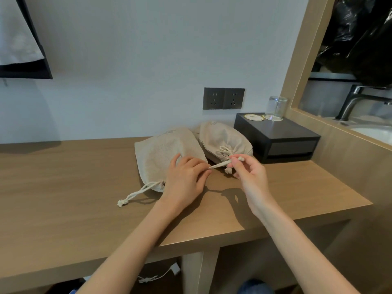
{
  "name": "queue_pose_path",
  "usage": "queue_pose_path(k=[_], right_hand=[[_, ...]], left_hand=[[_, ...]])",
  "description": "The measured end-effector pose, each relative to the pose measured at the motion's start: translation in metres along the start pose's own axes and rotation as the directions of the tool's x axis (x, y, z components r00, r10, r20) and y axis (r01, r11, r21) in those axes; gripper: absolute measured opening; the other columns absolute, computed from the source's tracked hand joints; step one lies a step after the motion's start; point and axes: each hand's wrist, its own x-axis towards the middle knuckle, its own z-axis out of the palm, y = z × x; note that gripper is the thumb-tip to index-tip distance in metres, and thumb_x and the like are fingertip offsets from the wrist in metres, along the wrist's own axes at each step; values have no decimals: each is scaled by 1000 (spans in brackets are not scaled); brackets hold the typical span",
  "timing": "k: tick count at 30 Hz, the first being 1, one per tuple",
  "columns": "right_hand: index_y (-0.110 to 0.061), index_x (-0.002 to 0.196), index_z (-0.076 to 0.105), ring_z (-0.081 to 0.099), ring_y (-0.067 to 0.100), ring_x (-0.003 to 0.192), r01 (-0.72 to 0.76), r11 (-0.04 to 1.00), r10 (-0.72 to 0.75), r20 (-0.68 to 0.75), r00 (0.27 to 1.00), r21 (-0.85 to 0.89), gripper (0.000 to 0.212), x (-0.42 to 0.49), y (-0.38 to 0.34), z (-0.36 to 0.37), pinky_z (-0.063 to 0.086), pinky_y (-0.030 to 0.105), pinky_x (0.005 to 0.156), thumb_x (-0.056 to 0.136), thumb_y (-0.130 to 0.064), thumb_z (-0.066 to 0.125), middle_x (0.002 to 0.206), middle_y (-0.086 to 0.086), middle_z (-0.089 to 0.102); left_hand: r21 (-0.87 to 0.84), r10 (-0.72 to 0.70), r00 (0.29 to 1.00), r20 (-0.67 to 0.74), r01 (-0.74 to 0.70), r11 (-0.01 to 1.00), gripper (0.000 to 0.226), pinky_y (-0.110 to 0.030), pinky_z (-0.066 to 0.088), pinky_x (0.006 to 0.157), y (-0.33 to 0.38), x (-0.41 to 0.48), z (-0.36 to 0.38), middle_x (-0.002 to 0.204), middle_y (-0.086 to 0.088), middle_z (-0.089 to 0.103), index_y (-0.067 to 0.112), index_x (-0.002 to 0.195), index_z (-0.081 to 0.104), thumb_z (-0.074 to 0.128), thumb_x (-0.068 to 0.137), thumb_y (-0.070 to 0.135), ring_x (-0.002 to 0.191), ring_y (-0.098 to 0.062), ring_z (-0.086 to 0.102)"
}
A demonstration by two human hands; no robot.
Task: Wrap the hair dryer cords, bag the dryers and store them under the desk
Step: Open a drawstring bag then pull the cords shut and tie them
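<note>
Two beige drawstring bags lie on the wooden desk [84, 177]. The left bag [163, 151] is full and its mouth faces me; one white cord end [135, 194] trails off to the left. My left hand [186, 177] rests on this bag's mouth with its fingers curled over the fabric. My right hand [248, 172] pinches the bag's other white drawstring [220, 164], which runs taut between my two hands. The right bag [224, 139] is cinched shut with a knotted cord. No hair dryer shows; both bags bulge.
A black box [282, 134] with an upturned glass [276, 107] stands at the back right. A double wall socket [223, 98] sits above the bags. A white charger and cable [167, 272] lie under the desk. A tap [356, 100] and basin are at far right.
</note>
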Motion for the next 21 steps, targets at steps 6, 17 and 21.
queue_pose_path(k=[6, 17, 21], right_hand=[[-10, 98, 63, 54, 6, 67, -44, 935, 91, -118, 989, 353, 15, 2, -9, -11, 51, 18, 72, 96, -4, 49, 72, 0, 56], [-6, 112, 56, 62, 15, 81, -132, 829, 244, -139, 960, 544, 18, 5, -6, -21, 55, 24, 78, 95, -11, 53, 82, 4, 67], [-16, 139, 34, 69, 21, 91, -200, 940, 213, -16, 977, 277, 58, -8, 3, -10, 54, 29, 84, 89, -14, 63, 98, 4, 73]], left_hand=[[21, -46, 999, 26, 45, 999, 24, -57, 28, 106, -16, -6, -3, 98, 13, 69, 28, 94, 72, 51, 90, 40, 102, -12, 59], [-80, 49, 982, 180, -35, 996, 42, -36, 33, 106, -35, -21, -20, 143, 7, 45, 32, 127, 54, 38, 91, 48, 133, -15, 39], [-157, -29, 989, 144, 51, 986, 71, -30, 24, 108, -39, -39, -43, 151, 2, 30, 30, 145, 31, 66, 84, 37, 136, -15, 27]])
